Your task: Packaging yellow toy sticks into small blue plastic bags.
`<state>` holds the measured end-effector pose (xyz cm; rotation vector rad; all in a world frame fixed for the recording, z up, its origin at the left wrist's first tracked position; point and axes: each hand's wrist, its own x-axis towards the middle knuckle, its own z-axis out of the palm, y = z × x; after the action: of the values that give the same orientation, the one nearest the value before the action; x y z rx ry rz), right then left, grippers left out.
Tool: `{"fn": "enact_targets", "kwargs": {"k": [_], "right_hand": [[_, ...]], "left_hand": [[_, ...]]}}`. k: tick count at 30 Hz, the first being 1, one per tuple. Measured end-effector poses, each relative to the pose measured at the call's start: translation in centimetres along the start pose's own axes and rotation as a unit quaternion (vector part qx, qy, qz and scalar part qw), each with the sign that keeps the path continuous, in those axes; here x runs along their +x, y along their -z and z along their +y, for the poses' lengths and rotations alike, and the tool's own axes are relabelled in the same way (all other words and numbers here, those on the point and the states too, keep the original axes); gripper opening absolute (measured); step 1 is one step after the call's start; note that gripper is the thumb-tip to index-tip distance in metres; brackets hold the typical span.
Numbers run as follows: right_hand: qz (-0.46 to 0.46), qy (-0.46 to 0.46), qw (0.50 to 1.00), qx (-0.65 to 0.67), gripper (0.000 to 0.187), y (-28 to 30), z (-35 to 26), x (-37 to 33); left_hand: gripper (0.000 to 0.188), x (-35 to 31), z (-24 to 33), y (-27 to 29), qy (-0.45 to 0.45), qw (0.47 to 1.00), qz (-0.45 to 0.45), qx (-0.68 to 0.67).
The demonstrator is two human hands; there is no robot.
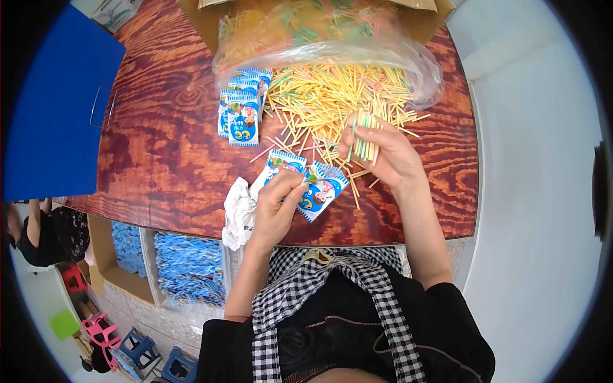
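Note:
My left hand [276,207] pinches a small blue-and-white packet [325,191] near the table's front edge. Just behind that hand lies another packet [285,161], partly covered by my fingers. My right hand [396,156] is closed around a bundle of thin pastel sticks [365,142], yellow, green and pinkish, raised to the right of the packet. Beyond both hands spreads a loose pile of similar sticks [332,96], spilling from a clear plastic bag [424,80]. Several more packets [242,118] overlap left of the pile. Whether the held packet's top is open I cannot tell.
A cardboard box [201,25] holds the bag at the back of the wooden table [159,127]. White crumpled cloth [238,217] lies by my left wrist. A blue panel [57,102] stands at left. Bins of blue packets [188,265] sit below; another person [48,233] is at far left.

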<state>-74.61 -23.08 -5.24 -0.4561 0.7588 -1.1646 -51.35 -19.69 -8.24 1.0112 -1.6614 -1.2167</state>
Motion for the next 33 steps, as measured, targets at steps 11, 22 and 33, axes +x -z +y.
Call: {"fn": "enact_targets", "kwargs": {"k": [11, 22, 33], "right_hand": [[-0.151, 0.071, 0.986, 0.029, 0.029, -2.6, 2.0, -0.4], [-0.187, 0.104, 0.964, 0.158, 0.031, -3.0, 3.7, -0.9], [-0.004, 0.123, 0.992, -0.035, 0.028, -4.4, 4.7, -3.0]], "left_hand": [[0.007, -0.1, 0.4, -1.6, -0.001, 1.000, -0.014, -0.019], [0.011, -0.5, -0.7, -2.3, 0.069, 0.988, -0.039, -0.132], [0.009, -1.0, -0.7, -2.5, 0.002, 0.997, 0.013, -0.081]]}}
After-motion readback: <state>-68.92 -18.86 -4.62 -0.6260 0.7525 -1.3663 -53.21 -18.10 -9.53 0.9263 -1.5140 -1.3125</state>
